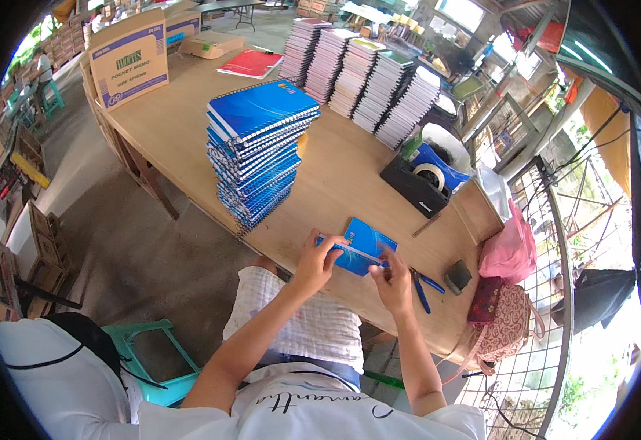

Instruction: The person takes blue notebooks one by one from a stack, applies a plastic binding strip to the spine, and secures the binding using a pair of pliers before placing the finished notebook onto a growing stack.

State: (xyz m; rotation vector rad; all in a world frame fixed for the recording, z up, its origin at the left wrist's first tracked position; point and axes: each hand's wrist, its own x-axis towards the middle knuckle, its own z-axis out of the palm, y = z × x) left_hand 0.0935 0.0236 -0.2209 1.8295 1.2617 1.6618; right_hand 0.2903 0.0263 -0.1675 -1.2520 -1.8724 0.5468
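Note:
My left hand (317, 261) grips the left end of a small blue spiral notebook (352, 259) near the table's front edge, thumb and fingers on its cover. My right hand (391, 282) is at the notebook's right end, fingers bent around its corner. Just beyond it lies a second blue notebook (370, 236), partly covered by the first. Pliers with blue handles (424, 289) rest to the right of my right hand. Left of my hands stands a tall stack of blue spiral notebooks (260, 139).
Several notebook stacks (361, 77) line the far side of the wooden table (335, 165). A black tape dispenser (416, 187), a dark block (457, 277), a pink bag (510, 248) and a patterned handbag (502, 319) are at right. A cardboard box (129, 62) and red notebook (250, 63) are at far left.

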